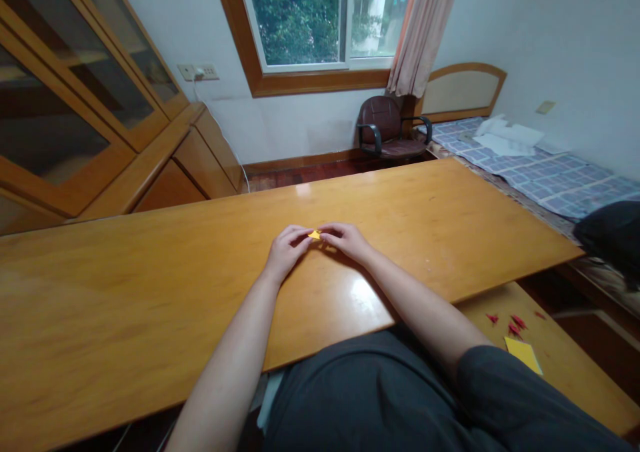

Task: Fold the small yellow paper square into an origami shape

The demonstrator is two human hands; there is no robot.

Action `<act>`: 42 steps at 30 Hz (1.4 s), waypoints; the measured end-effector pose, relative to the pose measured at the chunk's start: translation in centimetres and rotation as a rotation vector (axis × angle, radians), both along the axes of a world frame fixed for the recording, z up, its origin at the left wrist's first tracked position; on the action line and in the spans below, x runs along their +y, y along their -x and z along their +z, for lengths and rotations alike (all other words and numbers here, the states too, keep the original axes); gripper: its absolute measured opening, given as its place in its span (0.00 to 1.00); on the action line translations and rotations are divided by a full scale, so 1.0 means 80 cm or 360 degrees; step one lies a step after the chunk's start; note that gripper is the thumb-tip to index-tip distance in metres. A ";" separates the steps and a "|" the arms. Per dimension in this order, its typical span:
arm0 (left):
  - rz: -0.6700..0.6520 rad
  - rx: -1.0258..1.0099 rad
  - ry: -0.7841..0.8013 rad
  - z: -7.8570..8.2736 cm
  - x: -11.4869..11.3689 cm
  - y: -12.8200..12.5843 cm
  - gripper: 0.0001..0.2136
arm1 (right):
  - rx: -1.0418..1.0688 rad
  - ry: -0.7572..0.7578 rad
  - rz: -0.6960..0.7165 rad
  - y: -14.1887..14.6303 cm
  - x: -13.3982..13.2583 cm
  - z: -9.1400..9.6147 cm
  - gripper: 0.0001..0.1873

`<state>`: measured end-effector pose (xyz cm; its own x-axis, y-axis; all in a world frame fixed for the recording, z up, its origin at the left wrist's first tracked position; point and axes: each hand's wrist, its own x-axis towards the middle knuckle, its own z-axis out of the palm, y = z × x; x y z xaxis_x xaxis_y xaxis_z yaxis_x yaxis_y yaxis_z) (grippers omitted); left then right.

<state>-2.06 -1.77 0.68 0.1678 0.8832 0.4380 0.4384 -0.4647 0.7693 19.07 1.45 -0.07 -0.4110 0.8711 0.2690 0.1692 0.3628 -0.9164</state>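
A small piece of folded yellow paper (315,235) is pinched between my two hands, just above or on the wooden table (150,292). My left hand (289,251) grips its left side with thumb and fingers. From the right, my right hand (346,240) holds the opposite side between thumb and fingertips. The fingers cover part of the paper, and its exact folded shape is too small to make out.
On a lower surface at my right lie several small red folded-paper pieces (518,321) and a yellow paper stack (523,355). A brown armchair (383,122), a bed (545,165) and a dark bag (613,239) stand beyond. A glass-door cabinet (125,132) rises at left.
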 end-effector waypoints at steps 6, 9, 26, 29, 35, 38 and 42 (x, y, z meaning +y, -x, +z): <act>0.0024 -0.0019 -0.0014 -0.004 0.002 0.001 0.11 | -0.0254 -0.0248 -0.0010 0.000 -0.005 0.005 0.13; 0.0025 -0.0053 0.0027 -0.004 0.002 0.001 0.11 | -0.0341 -0.0342 -0.0008 0.000 -0.006 0.004 0.13; -0.0013 -0.0317 0.0272 -0.009 0.006 -0.003 0.13 | -0.0557 -0.0557 -0.0023 0.002 -0.009 0.004 0.13; -0.0017 -0.0354 0.0278 -0.008 0.005 -0.004 0.12 | -0.0546 -0.0570 -0.0015 0.001 -0.009 0.002 0.13; -0.0042 -0.0302 0.0250 -0.008 0.005 -0.004 0.11 | -0.0534 -0.0584 -0.0031 0.002 -0.009 0.002 0.11; -0.0059 -0.0275 0.0234 -0.008 0.004 -0.004 0.11 | -0.0540 -0.0578 -0.0034 0.002 -0.010 0.003 0.11; -0.0076 -0.0263 0.0224 -0.009 0.003 -0.004 0.11 | -0.0543 -0.0582 -0.0035 0.002 -0.011 0.003 0.11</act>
<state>-1.74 -1.50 -0.04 0.1472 0.9304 0.3357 0.2812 -0.3648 0.8876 18.93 0.61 0.17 -0.5114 0.7543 0.4118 0.4481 0.6429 -0.6212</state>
